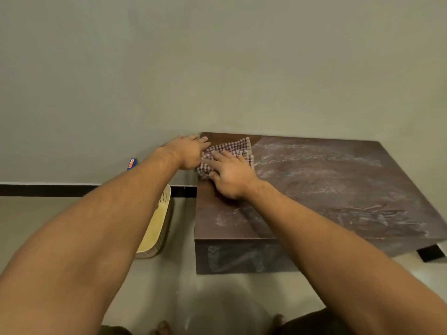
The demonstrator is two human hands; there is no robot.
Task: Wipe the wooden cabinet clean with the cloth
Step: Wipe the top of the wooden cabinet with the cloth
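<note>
A low dark brown wooden cabinet (pixel 326 189) stands against the wall, its top smeared with white dust across the middle and right. A red-and-white checked cloth (pixel 232 147) lies bunched at the top's far left corner. My right hand (pixel 231 176) presses flat on the cloth's near part, fingers spread. My left hand (pixel 188 151) rests at the cabinet's left edge, its fingertips touching the cloth's left side. The strip of wood near the left edge looks darker and dust-free.
A cream plastic basket (pixel 157 228) stands on the floor just left of the cabinet, partly hidden by my left forearm. A small blue and orange object (pixel 132 163) sits by the wall. A black skirting band (pixel 48 189) runs along the wall's base. My feet show at the bottom.
</note>
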